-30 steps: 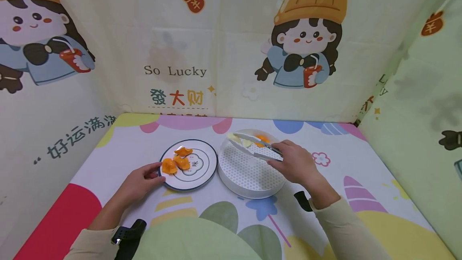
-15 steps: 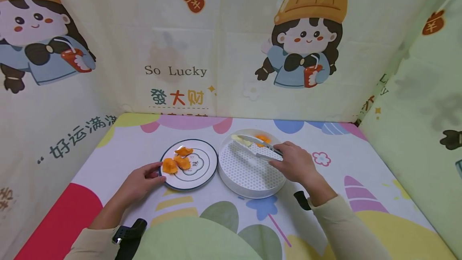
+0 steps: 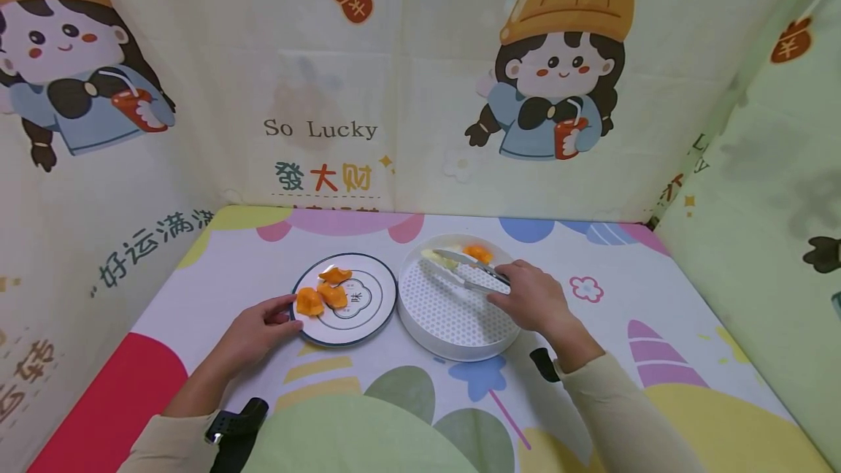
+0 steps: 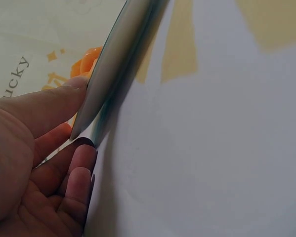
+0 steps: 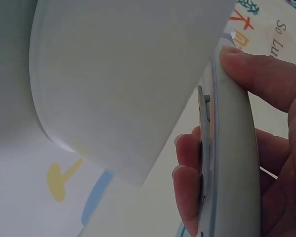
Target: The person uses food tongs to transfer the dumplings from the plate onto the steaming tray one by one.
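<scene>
In the head view, my left hand holds the near-left rim of a white plate with a dark blue edge. The left wrist view has the thumb on the rim and curled fingers beside and below it. Several orange pieces, soft and lumpy, lie on the plate's left half. My right hand grips metal tongs, its thumb on one arm and fingers on the other. Around a pale yellowish piece stand the tong tips, inside a round white steamer tray. Whether they touch it is hard to tell.
Another orange piece sits at the tray's far side, partly behind the tongs. Plate and tray stand side by side, nearly touching, on a patterned tablecloth. Printed fabric walls enclose the table at the back and both sides.
The tongs have shifted slightly right and nearer, and their tips have drawn in around the pale piece, which has moved a little with them. My left hand and the plate stay put.
</scene>
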`<action>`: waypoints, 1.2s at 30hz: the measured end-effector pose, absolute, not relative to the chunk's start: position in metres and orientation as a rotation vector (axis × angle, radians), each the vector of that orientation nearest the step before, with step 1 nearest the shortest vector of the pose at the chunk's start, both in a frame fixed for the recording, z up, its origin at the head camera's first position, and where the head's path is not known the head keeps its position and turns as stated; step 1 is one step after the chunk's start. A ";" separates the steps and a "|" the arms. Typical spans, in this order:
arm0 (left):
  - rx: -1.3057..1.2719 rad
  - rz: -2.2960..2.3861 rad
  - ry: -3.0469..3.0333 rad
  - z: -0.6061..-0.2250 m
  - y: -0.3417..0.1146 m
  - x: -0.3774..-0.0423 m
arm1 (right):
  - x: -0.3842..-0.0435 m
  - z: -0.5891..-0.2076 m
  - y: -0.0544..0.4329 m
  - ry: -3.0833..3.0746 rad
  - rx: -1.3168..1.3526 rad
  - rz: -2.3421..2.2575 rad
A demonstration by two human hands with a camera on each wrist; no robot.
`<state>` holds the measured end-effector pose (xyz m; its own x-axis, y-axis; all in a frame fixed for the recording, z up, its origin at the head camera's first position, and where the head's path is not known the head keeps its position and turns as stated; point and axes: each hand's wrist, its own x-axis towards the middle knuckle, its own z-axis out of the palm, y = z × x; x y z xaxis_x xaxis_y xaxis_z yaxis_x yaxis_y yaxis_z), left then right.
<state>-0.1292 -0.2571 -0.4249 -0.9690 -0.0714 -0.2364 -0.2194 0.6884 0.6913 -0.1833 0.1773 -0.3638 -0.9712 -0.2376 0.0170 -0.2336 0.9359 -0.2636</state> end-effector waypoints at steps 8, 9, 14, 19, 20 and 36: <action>-0.241 1.146 2.708 -0.424 -0.256 -0.129 | -0.184 -0.365 0.172 3.059 -0.336 -0.422; -0.241 1.146 2.707 -0.424 -0.256 -0.129 | -0.184 -0.366 0.172 3.059 -0.334 -0.419; -0.243 1.143 2.710 -0.426 -0.256 -0.129 | -0.184 -0.367 0.171 3.060 -0.326 -0.412; -0.240 1.143 2.709 -0.425 -0.256 -0.129 | -0.184 -0.368 0.171 3.062 -0.337 -0.408; -0.240 1.145 2.708 -0.425 -0.257 -0.130 | -0.184 -0.368 0.171 3.063 -0.339 -0.406; -0.246 1.147 2.707 -0.424 -0.256 -0.128 | -0.177 -0.362 0.170 3.110 -0.357 -0.456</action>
<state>-0.1281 -0.2557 -0.4240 -0.9680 -0.0777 -0.2384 -0.2254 0.6867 0.6911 -0.1770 0.1697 -0.3615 -0.9743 -0.2187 0.0541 -0.2251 0.9330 -0.2809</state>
